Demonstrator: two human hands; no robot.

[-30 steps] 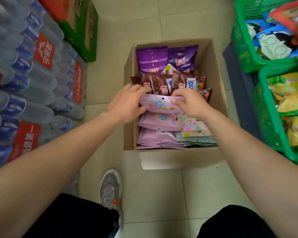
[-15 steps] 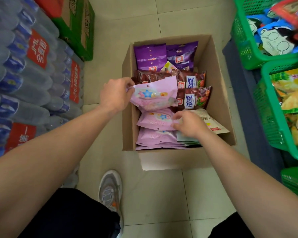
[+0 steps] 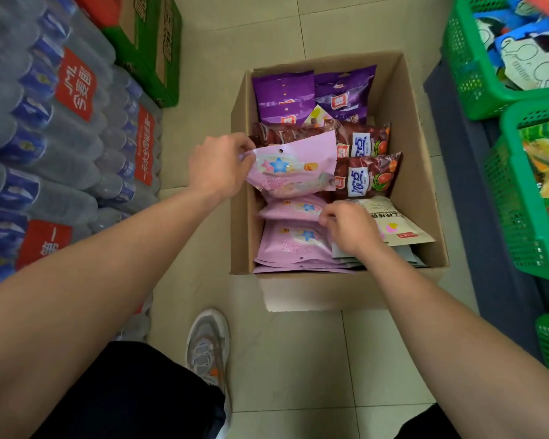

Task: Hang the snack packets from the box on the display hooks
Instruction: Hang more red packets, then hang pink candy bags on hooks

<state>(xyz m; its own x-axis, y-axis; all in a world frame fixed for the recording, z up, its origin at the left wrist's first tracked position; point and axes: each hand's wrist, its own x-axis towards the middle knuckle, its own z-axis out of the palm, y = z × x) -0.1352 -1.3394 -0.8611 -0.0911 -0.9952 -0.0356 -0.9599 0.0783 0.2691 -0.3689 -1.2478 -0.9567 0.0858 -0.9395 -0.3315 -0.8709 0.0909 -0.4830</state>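
An open cardboard box (image 3: 420, 172) stands on the tiled floor, filled with snack packets. My left hand (image 3: 217, 167) pinches the edge of a pink packet (image 3: 293, 167) with a blue star, lifted above the box's left side. My right hand (image 3: 351, 228) is down in the box, its fingers curled on the top of another pink packet (image 3: 293, 209) in the stack (image 3: 290, 245). Beside it lies a beige packet (image 3: 400, 228). Dark red packets (image 3: 366, 175) and purple packets (image 3: 314, 95) fill the far half. No display hooks are in view.
Shrink-wrapped packs of water bottles (image 3: 61, 137) are stacked along the left, with a green carton (image 3: 149, 45) behind them. Green plastic baskets (image 3: 504, 217) of snacks stand on a dark shelf to the right. My shoe (image 3: 208, 343) is on the floor near the box.
The left hand has lifted one pink packet off the stack toward the box's left side. My right hand let go of it and dropped lower into the box onto another pink packet.
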